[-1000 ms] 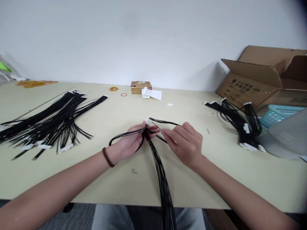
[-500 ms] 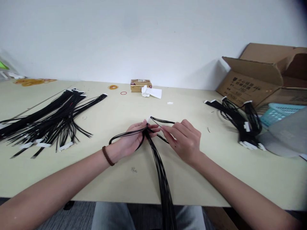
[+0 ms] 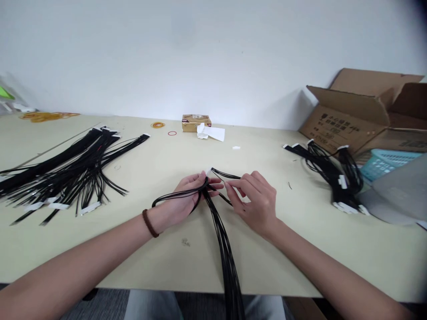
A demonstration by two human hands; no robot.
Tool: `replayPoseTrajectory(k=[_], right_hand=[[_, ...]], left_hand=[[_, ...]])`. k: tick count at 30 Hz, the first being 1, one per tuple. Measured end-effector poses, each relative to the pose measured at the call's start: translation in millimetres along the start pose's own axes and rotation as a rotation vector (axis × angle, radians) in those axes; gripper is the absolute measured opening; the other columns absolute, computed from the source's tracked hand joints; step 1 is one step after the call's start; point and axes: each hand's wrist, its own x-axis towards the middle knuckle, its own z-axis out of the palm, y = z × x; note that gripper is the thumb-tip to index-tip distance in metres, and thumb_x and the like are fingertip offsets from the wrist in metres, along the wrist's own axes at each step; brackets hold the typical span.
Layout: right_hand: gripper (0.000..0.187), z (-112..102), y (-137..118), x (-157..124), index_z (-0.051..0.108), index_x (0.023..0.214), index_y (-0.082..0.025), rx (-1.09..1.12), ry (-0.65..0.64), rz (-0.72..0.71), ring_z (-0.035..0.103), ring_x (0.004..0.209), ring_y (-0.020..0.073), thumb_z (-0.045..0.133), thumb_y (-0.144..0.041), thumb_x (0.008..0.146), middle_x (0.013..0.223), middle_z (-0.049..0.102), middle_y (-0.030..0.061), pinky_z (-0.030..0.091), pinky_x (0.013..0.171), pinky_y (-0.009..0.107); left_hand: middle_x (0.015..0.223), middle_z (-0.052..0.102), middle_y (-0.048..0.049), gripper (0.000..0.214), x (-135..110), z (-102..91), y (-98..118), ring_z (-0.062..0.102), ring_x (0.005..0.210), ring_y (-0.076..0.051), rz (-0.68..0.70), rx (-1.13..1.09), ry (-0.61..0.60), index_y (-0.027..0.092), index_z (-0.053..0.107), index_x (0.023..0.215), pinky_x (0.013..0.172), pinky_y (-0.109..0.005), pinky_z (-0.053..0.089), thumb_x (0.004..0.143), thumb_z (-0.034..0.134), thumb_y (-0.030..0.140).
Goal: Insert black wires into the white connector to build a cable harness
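My left hand [image 3: 190,195] is closed around a wire harness [image 3: 222,240] of thin black wires near its white connector [image 3: 209,171]. One loop of wires curves back over the left wrist, and the long bundle hangs down past the table's front edge. With thumb and forefinger my right hand [image 3: 254,200] pinches a single thin black wire just right of the connector. Other wires from the harness pass behind the right hand's fingers.
Several black wire harnesses [image 3: 83,164] lie at left; more [image 3: 325,173] lie at right. Beyond those stand an open cardboard box [image 3: 347,122], a blue basket [image 3: 383,164] and a grey cap-like item [image 3: 396,191]. A small box [image 3: 196,123], paper [image 3: 215,133] and rubber bands [image 3: 158,125] sit at the back.
The view has tilted slightly, so everything sits a little lower. Both hands keep their hold; the right fingers have shifted slightly along or with the pinched wire.
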Motion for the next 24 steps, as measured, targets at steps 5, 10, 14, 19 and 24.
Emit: replayPoseTrajectory(k=[5,10,14,19,24], right_hand=[[0.008,2,-2,0,0.054,0.074,-0.019,0.000,-0.019,0.026,0.041,0.063,0.0127,0.056,-0.012,0.077,0.061,0.053,-0.0009,0.036,0.057,0.025],[0.006,3,0,-1,0.056,0.078,-0.020,-0.057,-0.015,0.051,0.044,0.074,0.0166,0.056,-0.014,0.078,0.076,0.057,0.0037,0.039,0.063,0.029],[0.004,4,-1,1,0.055,0.077,-0.020,-0.030,-0.052,0.063,0.046,0.082,0.0191,0.054,-0.016,0.080,0.085,0.057,0.0069,0.042,0.066,0.031],[0.008,8,1,13,0.051,0.081,-0.019,0.189,-0.218,0.053,0.053,0.095,0.0186,0.046,-0.014,0.083,0.104,0.060,0.0088,0.046,0.078,0.034],[0.022,14,6,21,0.051,0.104,-0.020,0.366,-0.427,0.180,0.058,0.078,0.0144,0.039,-0.015,0.085,0.087,0.061,0.0042,0.048,0.070,0.029]], left_hand=[[0.088,0.066,-0.0106,0.019,-1,5.5,1,0.060,0.077,-0.015,0.014,0.023,0.053,0.010,0.060,0.077,0.072,-0.028,0.047,0.080,0.056,0.027],[0.090,0.065,-0.0111,0.024,-1,5.9,0,0.060,0.076,-0.016,0.040,0.067,0.041,0.010,0.062,0.080,0.072,-0.028,0.048,0.079,0.057,0.033],[0.090,0.066,-0.0116,0.026,1,3.7,-4,0.061,0.077,-0.016,0.055,0.086,0.024,0.009,0.062,0.080,0.070,-0.028,0.048,0.079,0.058,0.035],[0.085,0.067,-0.0096,0.027,1,0.9,-3,0.061,0.075,-0.016,0.051,0.087,-0.056,0.009,0.064,0.084,0.070,-0.028,0.048,0.078,0.059,0.035],[0.084,0.068,-0.0061,0.019,0,-4.7,2,0.061,0.082,-0.016,0.033,0.060,-0.126,0.014,0.067,0.085,0.070,-0.025,0.048,0.080,0.056,0.029]])
